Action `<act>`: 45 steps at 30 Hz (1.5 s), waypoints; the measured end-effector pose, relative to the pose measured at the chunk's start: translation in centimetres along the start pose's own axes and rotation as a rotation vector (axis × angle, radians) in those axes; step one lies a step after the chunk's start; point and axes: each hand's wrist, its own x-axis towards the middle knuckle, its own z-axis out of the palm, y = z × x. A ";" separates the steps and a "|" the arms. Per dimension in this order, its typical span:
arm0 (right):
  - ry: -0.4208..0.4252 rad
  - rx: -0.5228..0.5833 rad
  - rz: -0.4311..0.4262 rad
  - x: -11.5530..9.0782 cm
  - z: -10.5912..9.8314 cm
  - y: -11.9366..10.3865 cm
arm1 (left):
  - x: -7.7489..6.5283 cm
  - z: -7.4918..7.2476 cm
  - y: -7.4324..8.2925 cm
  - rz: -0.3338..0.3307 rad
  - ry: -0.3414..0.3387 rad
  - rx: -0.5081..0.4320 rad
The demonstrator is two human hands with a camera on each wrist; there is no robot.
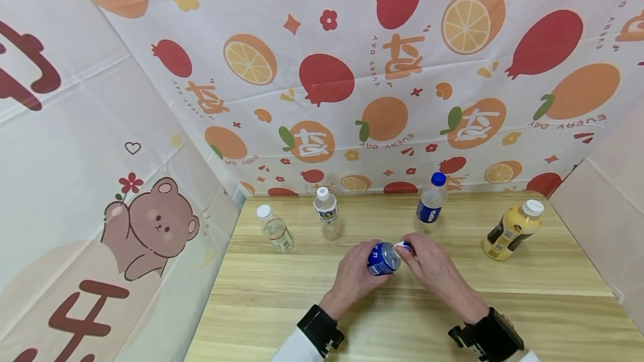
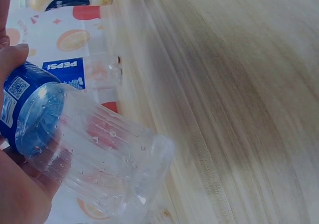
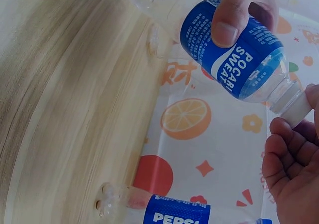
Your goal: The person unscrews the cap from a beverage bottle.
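A clear plastic Pocari Sweat bottle [image 1: 383,260] with a blue label [image 3: 204,35] is tilted above the table. My left hand [image 1: 354,272] grips it round the label, with the thumb lying across the lettering in the right wrist view. Droplets cling to the inside of its clear lower part [image 2: 107,144]. At the bottle's neck, my right hand [image 1: 435,264] pinches the white cap [image 3: 298,110] between thumb and fingers. Whether the cap is still threaded on the neck, I cannot tell. Behind the right hand stands a Pepsi bottle [image 1: 430,208] with a blue cap.
Two clear bottles with white caps, one at the far left [image 1: 276,232] and one beside it [image 1: 328,217], stand on the wooden table [image 1: 261,306]. To the right is a yellow drink bottle [image 1: 510,233]. A fruit-print cloth [image 1: 347,27] hangs behind the table.
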 end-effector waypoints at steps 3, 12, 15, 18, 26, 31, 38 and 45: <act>0.003 -0.009 -0.012 -0.1 -0.1 0.1 | 0.0 -0.2 0.0 -0.003 -0.013 -0.021; 0.008 -0.020 -0.114 0.0 -0.3 0.4 | 0.0 -0.3 0.1 -0.072 -0.090 -0.146; 0.017 -0.017 -0.147 0.0 -0.3 0.5 | 0.0 -0.3 0.0 -0.074 -0.092 -0.144; 0.029 -0.022 -0.188 0.0 -0.3 0.6 | -0.1 -0.3 0.0 -0.071 -0.090 -0.138; 0.030 -0.015 -0.228 -0.2 -0.3 0.9 | -0.1 -0.4 -0.1 -0.062 -0.086 -0.119; 0.010 -0.001 -0.222 -0.4 -0.4 0.9 | -0.1 -0.5 -0.1 -0.058 -0.089 -0.115; -0.013 0.039 -0.219 -0.6 -0.5 0.9 | -0.1 -0.4 -0.3 -0.033 -0.077 -0.095; -0.013 0.067 -0.225 -0.8 -0.4 1.2 | 0.0 -0.2 -0.5 0.005 -0.047 -0.047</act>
